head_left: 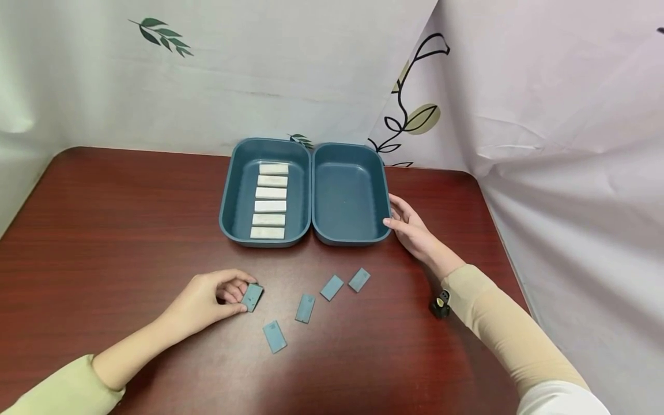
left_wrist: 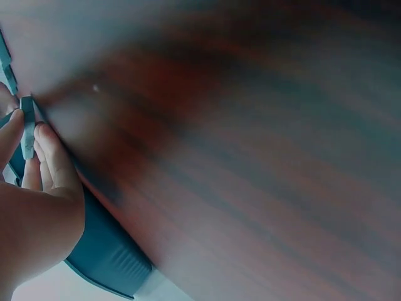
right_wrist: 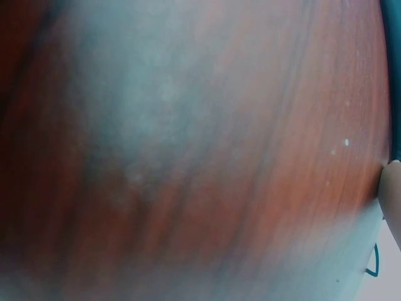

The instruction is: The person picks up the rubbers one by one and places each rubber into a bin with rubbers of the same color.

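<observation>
A: From my station, what does the left hand (head_left: 210,297) have?
B: I see it pinching a blue tile (head_left: 252,297) between thumb and fingers, near edge of the left tray (head_left: 244,190). Left wrist view agrees: tile seen edge-on, thumb one side, fingers the other.
A: And the right hand (head_left: 415,229)?
B: Holding the right tray (head_left: 343,196) by its outer side. Thumb on the rim, other fingers along the outside wall. My right wrist view gives mostly surface (head_left: 129,230), with just a bit of hand at the frame's edge.
A: Other tiles?
B: I count four loose blue ones, lying flat and apart on the surface: nearest the person (head_left: 274,336), next (head_left: 305,308), then two (head_left: 332,287) (head_left: 359,279) running toward the right hand.
A: Trays?
B: Side by side, touching. I note six whitish tiles (head_left: 270,206) in the left one, in a single column, small gaps between.
</observation>
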The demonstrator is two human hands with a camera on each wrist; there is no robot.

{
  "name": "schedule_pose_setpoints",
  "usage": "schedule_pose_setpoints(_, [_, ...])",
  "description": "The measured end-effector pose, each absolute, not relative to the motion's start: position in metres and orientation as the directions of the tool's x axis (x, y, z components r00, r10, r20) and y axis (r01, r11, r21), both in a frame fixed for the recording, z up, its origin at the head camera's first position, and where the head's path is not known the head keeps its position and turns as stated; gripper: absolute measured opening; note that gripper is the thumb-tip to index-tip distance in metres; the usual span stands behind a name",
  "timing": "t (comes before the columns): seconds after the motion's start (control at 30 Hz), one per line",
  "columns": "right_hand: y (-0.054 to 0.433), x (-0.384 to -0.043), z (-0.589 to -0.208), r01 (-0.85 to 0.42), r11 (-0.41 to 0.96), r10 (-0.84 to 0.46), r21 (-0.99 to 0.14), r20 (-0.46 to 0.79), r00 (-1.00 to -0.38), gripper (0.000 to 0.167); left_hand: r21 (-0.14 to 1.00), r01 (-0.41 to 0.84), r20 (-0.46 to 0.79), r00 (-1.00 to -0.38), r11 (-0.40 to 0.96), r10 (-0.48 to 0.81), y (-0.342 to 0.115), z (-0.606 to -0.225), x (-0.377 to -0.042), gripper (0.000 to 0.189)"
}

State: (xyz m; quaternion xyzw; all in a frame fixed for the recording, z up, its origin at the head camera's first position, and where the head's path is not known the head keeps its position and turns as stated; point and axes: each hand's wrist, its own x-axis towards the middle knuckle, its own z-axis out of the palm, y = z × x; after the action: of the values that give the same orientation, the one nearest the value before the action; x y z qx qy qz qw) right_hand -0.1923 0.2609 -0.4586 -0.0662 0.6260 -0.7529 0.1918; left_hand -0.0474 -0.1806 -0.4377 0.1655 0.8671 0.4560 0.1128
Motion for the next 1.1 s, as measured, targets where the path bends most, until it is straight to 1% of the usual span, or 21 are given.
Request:
schedule_pose_setpoints(0.2, [0.26, -0.192, -0.458, 0.206, -0.14, -0.374, -0.968, -0.141, -0.917, 0.073, 0.844, 0.19, -0.017, -0.925, 0.501, 0.38, -0.177, -0.434, -0.049, 0.039])
schedule_pose_setpoints(0.4, [0.259, -0.192, -0.458, 0.209, -0.137, -0.376, -0.968, -0.144, -0.915, 0.073, 0.841, 0.193, -0.017, -0.924, 0.506, 0.381, -0.173, -0.425, -0.053, 0.03])
schedule_pose_setpoints(0.53, [0.26, -0.192, -0.458, 0.206, -0.139, -0.376, -0.969, -0.14, -0.916, 0.074, 0.818, 0.236, -0.017, -0.902, 0.525, 0.431, -0.167, -0.411, -0.059, 0.026])
schedule_pose_setpoints(0.7, [0.261, -0.192, -0.457, 0.207, -0.145, -0.371, -0.967, -0.141, -0.918, 0.075, 0.758, 0.299, -0.036, -0.868, 0.58, 0.494, -0.157, -0.389, -0.071, 0.025])
schedule_pose_setpoints(0.87, [0.262, -0.193, -0.458, 0.205, -0.152, -0.374, -0.967, -0.135, -0.917, 0.075, 0.717, 0.356, -0.039, -0.838, 0.599, 0.545, -0.147, -0.371, -0.084, 0.025])
schedule_pose_setpoints(1.0, [0.262, -0.193, -0.459, 0.199, -0.156, -0.378, -0.968, -0.127, -0.917, 0.075, 0.715, 0.387, -0.024, -0.818, 0.582, 0.574, -0.138, -0.362, -0.094, 0.027])
schedule_pose_setpoints(1.1, [0.263, -0.192, -0.46, 0.196, -0.159, -0.38, -0.968, -0.123, -0.917, 0.074, 0.733, 0.389, -0.013, -0.812, 0.559, 0.583, -0.133, -0.357, -0.102, 0.028])
